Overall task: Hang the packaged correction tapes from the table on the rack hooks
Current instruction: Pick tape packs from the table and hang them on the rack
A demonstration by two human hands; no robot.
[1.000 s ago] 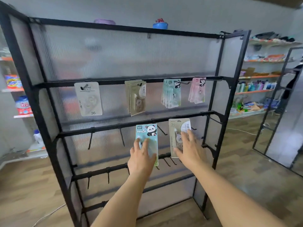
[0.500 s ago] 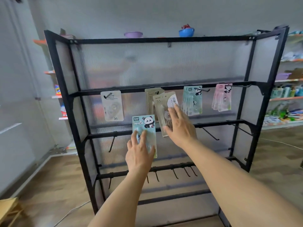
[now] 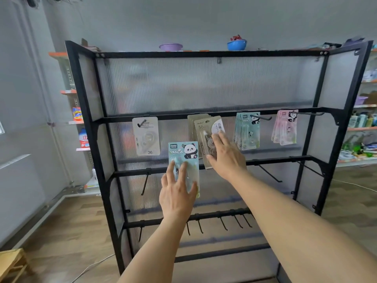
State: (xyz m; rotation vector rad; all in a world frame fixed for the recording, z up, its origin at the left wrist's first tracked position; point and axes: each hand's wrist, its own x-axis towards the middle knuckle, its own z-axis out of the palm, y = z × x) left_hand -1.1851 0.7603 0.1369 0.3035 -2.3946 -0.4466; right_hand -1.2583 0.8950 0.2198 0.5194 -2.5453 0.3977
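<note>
My left hand (image 3: 177, 193) holds a teal panda correction-tape pack (image 3: 183, 154) upright in front of the black rack (image 3: 102, 119), fingers spread over its front and thumb at its right edge. My right hand (image 3: 225, 158) holds a beige correction-tape pack (image 3: 206, 129) up at the hook with the other beige packs (image 3: 191, 123) on the upper bar. A white pack (image 3: 145, 137) hangs to the left. Teal panda packs (image 3: 247, 129) and pink panda packs (image 3: 285, 127) hang to the right.
Bare hooks (image 3: 267, 172) stick out of the middle bar, and several more (image 3: 224, 223) hang from the lower bar. A purple bowl (image 3: 171, 46) and a blue bowl (image 3: 236, 44) sit on top. Store shelves (image 3: 363, 127) stand at right, a wooden stool (image 3: 12, 262) at bottom left.
Both hands have risen with their packs. The beige pack went from the middle bar up to the beige stack on the upper bar; the view stepped back and turned left.
</note>
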